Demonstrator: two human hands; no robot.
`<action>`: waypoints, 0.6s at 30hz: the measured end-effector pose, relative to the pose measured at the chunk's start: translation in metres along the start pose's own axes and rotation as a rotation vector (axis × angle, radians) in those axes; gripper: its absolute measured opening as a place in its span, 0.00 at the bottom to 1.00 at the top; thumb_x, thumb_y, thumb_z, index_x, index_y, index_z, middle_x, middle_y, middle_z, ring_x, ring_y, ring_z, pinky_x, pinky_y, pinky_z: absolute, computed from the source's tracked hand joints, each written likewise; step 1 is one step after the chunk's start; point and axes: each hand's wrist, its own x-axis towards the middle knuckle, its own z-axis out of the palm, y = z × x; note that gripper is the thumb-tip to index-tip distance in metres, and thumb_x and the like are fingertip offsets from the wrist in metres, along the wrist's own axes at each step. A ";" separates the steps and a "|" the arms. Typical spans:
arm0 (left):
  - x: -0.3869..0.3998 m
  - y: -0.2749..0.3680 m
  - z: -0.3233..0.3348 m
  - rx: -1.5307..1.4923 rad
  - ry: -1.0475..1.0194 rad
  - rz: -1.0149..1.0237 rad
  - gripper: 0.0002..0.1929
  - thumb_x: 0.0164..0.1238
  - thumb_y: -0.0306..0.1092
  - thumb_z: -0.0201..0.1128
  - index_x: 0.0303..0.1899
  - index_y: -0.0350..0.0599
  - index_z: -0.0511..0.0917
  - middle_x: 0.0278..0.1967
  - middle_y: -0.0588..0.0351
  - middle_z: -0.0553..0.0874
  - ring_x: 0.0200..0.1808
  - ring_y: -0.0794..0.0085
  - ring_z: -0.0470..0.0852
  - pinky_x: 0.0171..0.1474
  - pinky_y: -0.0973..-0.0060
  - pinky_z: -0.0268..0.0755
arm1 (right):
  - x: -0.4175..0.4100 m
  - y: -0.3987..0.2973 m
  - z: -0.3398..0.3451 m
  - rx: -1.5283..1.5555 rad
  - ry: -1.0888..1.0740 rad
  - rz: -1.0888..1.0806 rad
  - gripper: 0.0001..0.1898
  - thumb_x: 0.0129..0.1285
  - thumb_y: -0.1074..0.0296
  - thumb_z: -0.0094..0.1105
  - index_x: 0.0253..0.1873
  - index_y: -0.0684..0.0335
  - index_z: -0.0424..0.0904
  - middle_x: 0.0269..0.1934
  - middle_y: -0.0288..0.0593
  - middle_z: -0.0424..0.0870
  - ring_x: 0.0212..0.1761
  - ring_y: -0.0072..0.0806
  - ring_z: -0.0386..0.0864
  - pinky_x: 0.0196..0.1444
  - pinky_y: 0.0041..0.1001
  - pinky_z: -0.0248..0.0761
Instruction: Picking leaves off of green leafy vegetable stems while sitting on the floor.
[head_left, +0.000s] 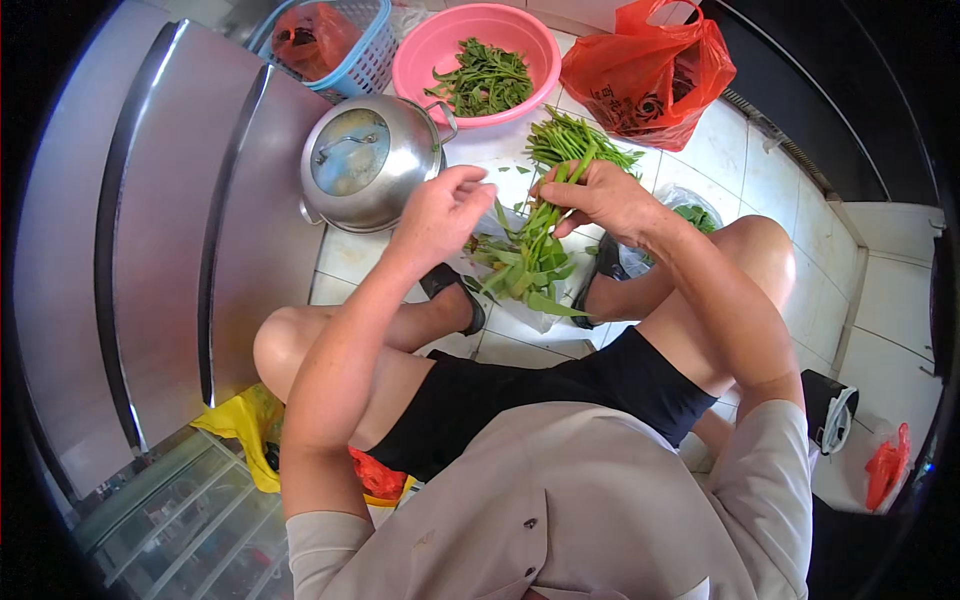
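My right hand (600, 199) grips several leafy green vegetable stems (544, 240), possibly water spinach. Their leaves hang down between my feet, and the stem ends point up past the fingers. To the left, my left hand (450, 210) is raised apart from the stems, its fingers bent and nothing visible in them. Below the held leaves lies a clear plastic bag (544, 319) on the floor, with leaves and darker scraps partly hidden at it. Just beyond my right hand rests a pile of trimmed green stems (574, 139) on the tiles.
A pink basin (551, 75) holds picked leaves. Beside it stand a lidded steel wok (375, 202), a blue plastic basket (379, 45) and a red plastic bag (637, 82). Another clear bag with greens (697, 217) is by my right knee. Loose leaf bits dot the tiled floor (345, 255).
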 end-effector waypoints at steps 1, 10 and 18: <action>0.000 0.004 0.007 0.013 -0.008 -0.001 0.18 0.74 0.39 0.57 0.54 0.34 0.79 0.47 0.48 0.87 0.49 0.65 0.86 0.55 0.69 0.76 | 0.002 0.000 0.003 0.014 0.002 -0.006 0.13 0.70 0.61 0.62 0.49 0.66 0.82 0.41 0.40 0.83 0.39 0.21 0.81 0.38 0.22 0.82; 0.009 0.028 0.016 -0.687 -0.331 -0.222 0.20 0.81 0.43 0.48 0.57 0.34 0.76 0.46 0.55 0.84 0.47 0.78 0.82 0.52 0.77 0.74 | 0.009 -0.016 0.012 -0.117 0.114 -0.187 0.12 0.68 0.65 0.63 0.47 0.68 0.78 0.33 0.38 0.79 0.32 0.19 0.79 0.33 0.22 0.80; 0.013 0.032 0.021 -0.669 -0.246 -0.243 0.12 0.79 0.39 0.55 0.47 0.39 0.79 0.38 0.62 0.83 0.38 0.83 0.78 0.44 0.81 0.72 | 0.009 -0.024 0.003 0.022 0.061 -0.091 0.14 0.68 0.63 0.63 0.48 0.69 0.77 0.28 0.36 0.78 0.26 0.19 0.79 0.28 0.22 0.78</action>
